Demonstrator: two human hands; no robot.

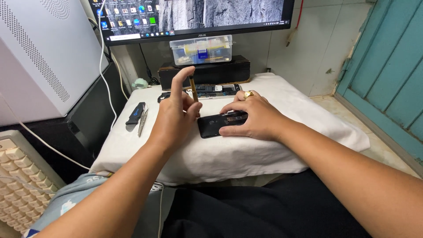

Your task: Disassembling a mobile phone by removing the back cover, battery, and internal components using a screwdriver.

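A black phone (211,125) with its back opened lies on a white cloth-covered cushion (246,154). My right hand (253,118), with a gold ring on one finger, rests on top of the phone and presses it down. My left hand (176,115) is just left of the phone and pinches a thin brown-handled screwdriver (193,89) upright, its tip down at the phone's upper left edge. Behind the hands lies a second opened phone part (216,91) with its circuit board showing.
A black and blue tool (135,113) and metal tweezers (142,120) lie on the cushion's left side. A clear plastic parts box (202,50) sits on a dark box under a monitor (194,17). A white computer case (39,57) stands left; a teal door (392,66) stands right.
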